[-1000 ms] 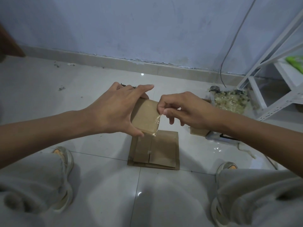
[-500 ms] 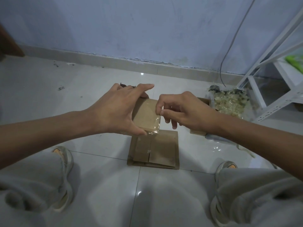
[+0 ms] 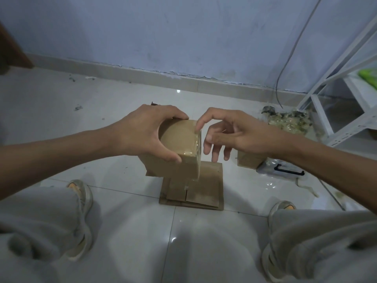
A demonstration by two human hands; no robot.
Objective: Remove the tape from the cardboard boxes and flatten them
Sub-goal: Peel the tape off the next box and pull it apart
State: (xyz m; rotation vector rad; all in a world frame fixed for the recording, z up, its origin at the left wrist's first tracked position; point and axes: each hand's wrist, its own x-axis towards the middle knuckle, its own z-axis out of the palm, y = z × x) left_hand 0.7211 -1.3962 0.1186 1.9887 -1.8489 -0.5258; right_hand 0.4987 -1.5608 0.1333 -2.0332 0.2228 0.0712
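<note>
White tiled floor [image 3: 122, 231] against a pale blue wall. Left hand [image 3: 142, 131] grips a small taped cardboard box [image 3: 179, 144] above the flattened boxes [image 3: 204, 188]. Right hand [image 3: 230, 131], pinching at the tape [image 3: 197, 148] a moment ago, has now let go, fingers spread, index fingertip on the box's top edge. Judgement: tape remains; regrip needed.

The right hand [image 3: 242, 132] no longer pinches the tape [image 3: 196, 148] at the box's edge: its fingers now spread loosely, the forefinger tip touching the top right corner of the box [image 3: 179, 144]. The box shows more of its top and near face than a second ago, as the left hand [image 3: 146, 131] has tipped it. The loose flap of tape now lies flat against the box.
</note>
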